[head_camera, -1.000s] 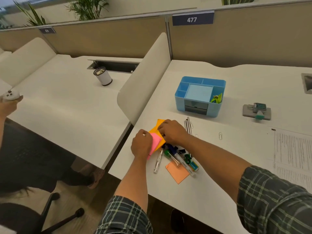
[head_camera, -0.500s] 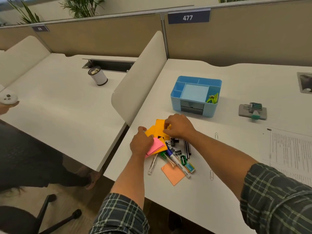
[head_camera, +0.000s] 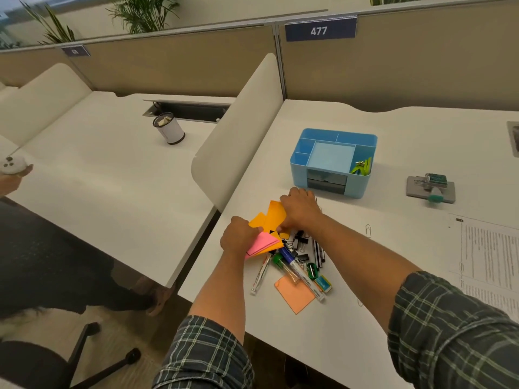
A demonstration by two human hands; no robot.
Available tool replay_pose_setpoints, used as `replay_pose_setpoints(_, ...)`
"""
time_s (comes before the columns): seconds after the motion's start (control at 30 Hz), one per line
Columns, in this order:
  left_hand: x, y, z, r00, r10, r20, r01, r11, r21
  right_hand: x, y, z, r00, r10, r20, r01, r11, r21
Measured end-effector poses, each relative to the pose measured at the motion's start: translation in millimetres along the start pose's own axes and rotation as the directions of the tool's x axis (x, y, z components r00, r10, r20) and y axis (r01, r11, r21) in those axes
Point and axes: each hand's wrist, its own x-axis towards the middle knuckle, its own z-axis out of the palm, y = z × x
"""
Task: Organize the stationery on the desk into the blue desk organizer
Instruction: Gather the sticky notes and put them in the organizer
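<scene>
Gathering sticky notes: left hand [head_camera: 237, 238] fingers clamp the pink notes [head_camera: 262, 244], right hand [head_camera: 299, 207] fingers pinch the orange notes [head_camera: 273, 217]. Next, I judge, squaring them together and lifting to the organizer [head_camera: 332, 162] just beyond the right fingers.

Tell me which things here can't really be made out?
Head view only:
- Printed sheet: text too small, cut off by the right edge.
- Organizer drawer: closed, contents hidden.
- Orange sticky notes: partly covered by the right hand.
- Pink notes: partly covered by the left hand.
</scene>
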Motion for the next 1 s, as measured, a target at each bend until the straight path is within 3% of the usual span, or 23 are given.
replay_pose_setpoints(0.13,2,-4,2,0.999,0.047,0.002,-0.047,0.998,-0.039,1,3,0,1.0,-0.008,-0.015,0.008,0.999,0.038)
replay_pose_setpoints(0.33,-2,-9,5,0.994,0.051,-0.102,-0.062,0.992,-0.109,-6,6,0,0.997,-0.013,-0.072,0.021,0.993,0.12)
replay_pose_setpoints(0.53,-11,-7,3,0.979,0.09,-0.184,-0.115,0.985,-0.132,-18,12,5,0.97,0.032,-0.241,0.027,0.971,0.239)
replay_pose_setpoints(0.67,-21,2,-6,0.965,0.109,-0.238,-0.153,0.973,-0.174,-28,24,2,0.95,0.12,-0.288,0.044,0.862,0.505)
replay_pose_setpoints(0.83,-37,16,-15,0.942,0.127,-0.309,-0.204,0.951,-0.233,-42,34,-12,0.942,0.15,-0.3,0.157,0.594,0.789)
replay_pose_setpoints(1.0,-52,28,-24,0.904,0.121,-0.41,-0.244,0.933,-0.263,-48,43,-19,0.847,0.289,-0.447,0.185,0.627,0.756)
